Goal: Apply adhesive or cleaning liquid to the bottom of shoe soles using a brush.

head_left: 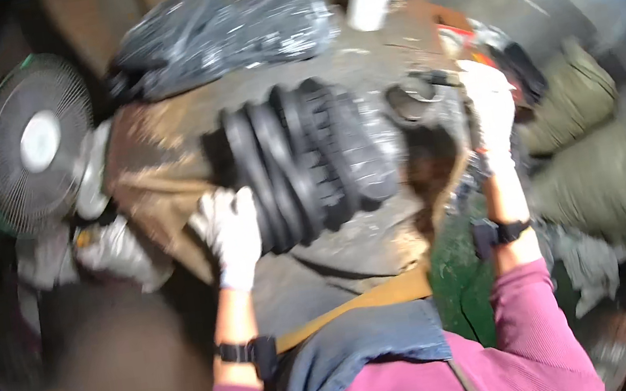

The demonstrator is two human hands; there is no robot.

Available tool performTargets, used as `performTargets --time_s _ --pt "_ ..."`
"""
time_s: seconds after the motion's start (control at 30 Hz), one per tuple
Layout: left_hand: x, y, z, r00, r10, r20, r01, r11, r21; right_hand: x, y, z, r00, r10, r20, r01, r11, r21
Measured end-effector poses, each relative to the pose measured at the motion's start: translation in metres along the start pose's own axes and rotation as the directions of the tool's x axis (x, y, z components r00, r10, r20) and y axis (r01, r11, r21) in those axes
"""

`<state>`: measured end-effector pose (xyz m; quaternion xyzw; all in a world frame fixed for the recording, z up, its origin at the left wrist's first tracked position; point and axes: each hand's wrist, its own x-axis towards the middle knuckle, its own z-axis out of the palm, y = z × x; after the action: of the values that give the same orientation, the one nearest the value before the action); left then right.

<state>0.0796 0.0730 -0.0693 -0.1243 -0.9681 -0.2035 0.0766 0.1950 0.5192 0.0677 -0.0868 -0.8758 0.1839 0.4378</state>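
Left hand (229,227), fingers loosely spread, beside black rubber rings (274,173) toward bench's (366,60) left front. Right hand (490,102) at right edge near metal cup (414,105) — blurred, can't tell grip.

Left hand (232,231), right hand (491,110): white gloves (237,246). Both forearms (235,314): black straps (513,230), each with a dark boxy unit (265,357). Top (500,361) magenta, ribbed; sleeves (528,301) end at the forearms. Faded-blue cloth (365,340) across front.
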Motion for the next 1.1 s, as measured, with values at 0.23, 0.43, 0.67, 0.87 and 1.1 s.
performTargets --time_s 0.23,0.43,0.67,0.87,1.1 --pt "0.006 -0.015 0.006 0.99 0.071 0.119 -0.045 0.977 -0.207 0.027 0.03 0.033 0.98 0.154 0.127 -0.125 0.97 -0.207" --pt "-0.002 -0.025 0.022 0.989 -0.122 0.087 0.144 0.612 -0.778 0.014 0.059 0.076 0.897 0.224 0.381 -0.025 0.886 -0.463" --pt "0.002 0.021 -0.052 0.952 -0.288 -0.105 0.031 0.43 -0.903 -0.01 0.084 0.089 0.964 0.023 0.266 0.084 0.919 -0.385" --pt "0.031 0.026 -0.096 0.868 0.423 0.262 0.494 -0.675 -0.547 -0.012 0.115 0.061 0.823 0.556 -0.113 -0.377 0.685 0.623" --pt "0.003 0.091 -0.077 0.648 0.709 0.278 0.757 -0.639 -0.135 -0.001 -0.05 0.071 0.958 0.286 -0.006 -0.209 0.715 0.667"
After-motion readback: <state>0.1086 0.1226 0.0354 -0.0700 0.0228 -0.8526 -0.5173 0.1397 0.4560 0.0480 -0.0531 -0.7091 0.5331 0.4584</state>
